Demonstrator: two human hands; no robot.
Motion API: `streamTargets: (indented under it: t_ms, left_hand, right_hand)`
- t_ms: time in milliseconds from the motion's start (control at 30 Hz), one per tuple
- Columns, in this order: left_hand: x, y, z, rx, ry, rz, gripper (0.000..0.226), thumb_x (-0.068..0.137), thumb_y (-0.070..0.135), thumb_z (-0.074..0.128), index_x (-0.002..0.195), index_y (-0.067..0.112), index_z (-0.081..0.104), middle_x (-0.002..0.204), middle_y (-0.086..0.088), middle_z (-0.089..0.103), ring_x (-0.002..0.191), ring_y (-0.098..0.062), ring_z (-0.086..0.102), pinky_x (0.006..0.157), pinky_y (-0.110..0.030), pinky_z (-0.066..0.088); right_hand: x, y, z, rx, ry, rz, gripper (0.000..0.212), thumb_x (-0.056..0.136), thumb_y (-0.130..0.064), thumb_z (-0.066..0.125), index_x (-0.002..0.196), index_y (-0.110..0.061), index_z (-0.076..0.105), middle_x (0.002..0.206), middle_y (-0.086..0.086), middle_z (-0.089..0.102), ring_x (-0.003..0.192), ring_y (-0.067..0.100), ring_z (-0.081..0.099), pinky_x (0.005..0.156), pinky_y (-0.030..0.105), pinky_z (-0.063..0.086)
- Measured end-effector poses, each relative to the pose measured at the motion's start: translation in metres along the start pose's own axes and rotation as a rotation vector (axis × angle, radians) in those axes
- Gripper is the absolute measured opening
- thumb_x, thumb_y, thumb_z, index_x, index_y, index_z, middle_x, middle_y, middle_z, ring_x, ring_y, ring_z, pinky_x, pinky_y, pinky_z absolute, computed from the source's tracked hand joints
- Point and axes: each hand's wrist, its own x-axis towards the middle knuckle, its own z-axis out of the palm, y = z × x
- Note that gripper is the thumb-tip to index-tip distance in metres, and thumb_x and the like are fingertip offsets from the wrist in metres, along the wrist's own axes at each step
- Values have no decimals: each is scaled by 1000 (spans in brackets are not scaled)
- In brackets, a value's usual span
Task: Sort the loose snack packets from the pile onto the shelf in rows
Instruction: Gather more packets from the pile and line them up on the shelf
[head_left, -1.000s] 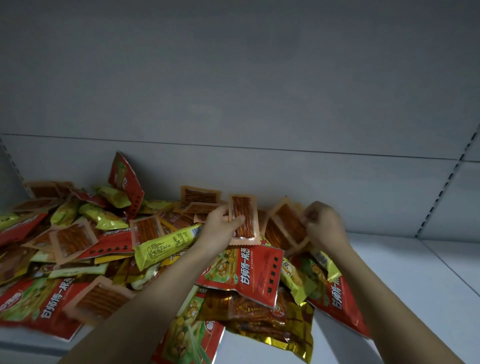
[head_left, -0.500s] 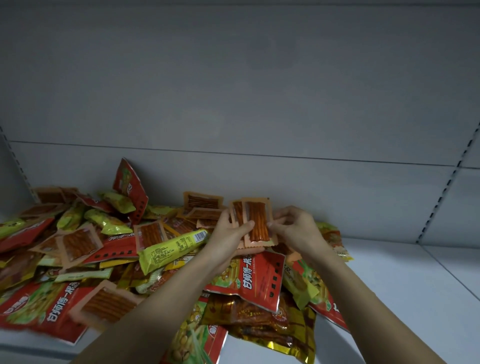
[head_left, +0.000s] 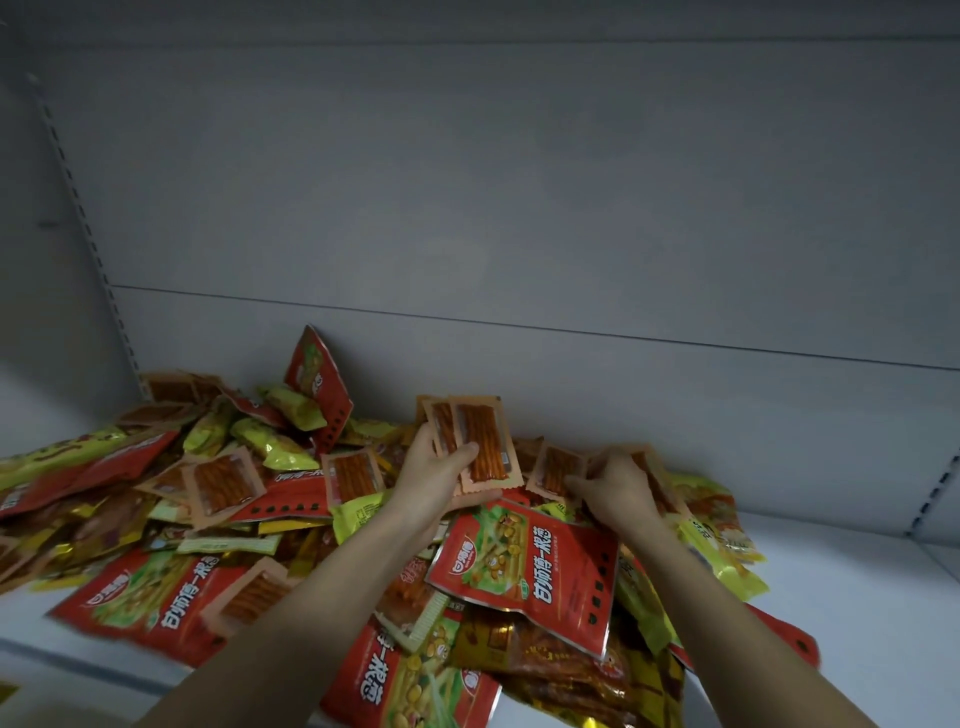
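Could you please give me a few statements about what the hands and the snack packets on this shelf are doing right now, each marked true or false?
1. The left hand holds small orange clear-window packets upright above the pile. True.
2. The right hand rests idle on the bare white shelf. False: it reaches into the pile, its fingers at another small orange packet.
3. A large red packet with white lettering lies between the two forearms. True.
4. The packets already stand in tidy rows. False: they lie in a loose heap.
5. A red packet leans against the grey back wall. True.
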Motion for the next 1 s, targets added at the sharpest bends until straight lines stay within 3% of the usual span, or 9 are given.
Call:
streamTargets:
  t_ms: [200, 300, 367, 467, 633, 733, 800, 900, 1000]
  left_hand:
    - [0, -4, -1, 61, -14, -21, 31, 102, 14, 56, 131, 23, 49, 123, -7, 66, 99, -24, 73, 67, -39, 62]
    - [5, -5, 2, 38, -1, -16, 34, 103, 14, 54, 134, 23, 45, 127, -7, 64, 104, -25, 71, 71, -39, 62]
    - [6, -6, 5, 1, -16, -12, 37, 103, 12, 53, 137, 24, 42, 130, -6, 62, 105, -24, 70, 74, -41, 63]
    - [6, -9, 18, -56, -81, -23, 36, 104, 10, 52, 134, 27, 43, 133, -3, 60, 109, -25, 69, 80, -49, 62]
    - [2, -17, 41, -101, -184, -60, 32, 104, 16, 53, 133, 25, 45, 126, -5, 66, 101, -27, 73, 80, -51, 61]
    - [4, -21, 42, -86, -181, -21, 43, 97, 6, 62, 134, 19, 45, 128, -8, 65, 105, -28, 72, 78, -48, 62]
    - [7, -21, 39, -76, -145, 6, 47, 95, 1, 63, 136, 18, 45, 129, -8, 65, 108, -27, 70, 77, -44, 62]
    - [12, -20, 34, -108, -100, 11, 48, 95, -1, 63, 135, 19, 46, 129, -7, 65, 109, -26, 70, 77, -43, 62]
    - [14, -19, 29, -133, -85, 10, 49, 95, -2, 62, 136, 19, 46, 129, -7, 64, 111, -27, 68, 77, -43, 62]
  right_hand:
    - [-2, -6, -8, 86, 62, -108, 27, 82, -14, 77, 101, -13, 58, 94, 2, 67, 91, 24, 66, 76, 35, 54]
    - [-6, -10, -22, 373, 67, -121, 23, 85, -5, 74, 101, -11, 59, 95, 5, 66, 87, 24, 68, 74, 38, 58]
    - [-14, -16, -31, 619, 26, -82, 24, 87, 0, 71, 106, -7, 58, 100, 12, 66, 87, 26, 69, 68, 32, 58]
    - [-24, -21, -36, 716, -14, -74, 25, 88, -3, 71, 110, -7, 59, 102, 11, 67, 89, 26, 70, 69, 28, 57]
    - [-30, -23, -31, 556, -23, -123, 25, 85, -10, 76, 106, -9, 62, 92, 4, 69, 79, 16, 70, 67, 27, 60]
    - [-31, -19, -31, 443, -38, -167, 20, 86, -20, 76, 100, -14, 64, 85, 5, 70, 74, 16, 68, 63, 29, 56]
    - [-26, -11, -32, 324, 22, -157, 16, 88, -29, 73, 96, -18, 65, 87, 2, 71, 76, 19, 67, 64, 35, 54]
    - [-16, 6, -35, 48, 135, -141, 20, 87, -29, 73, 97, -14, 64, 92, 2, 69, 86, 22, 65, 67, 31, 47]
    - [-17, 19, -30, -222, 88, -124, 33, 82, -31, 77, 102, -12, 58, 100, 6, 65, 93, 30, 63, 66, 32, 42]
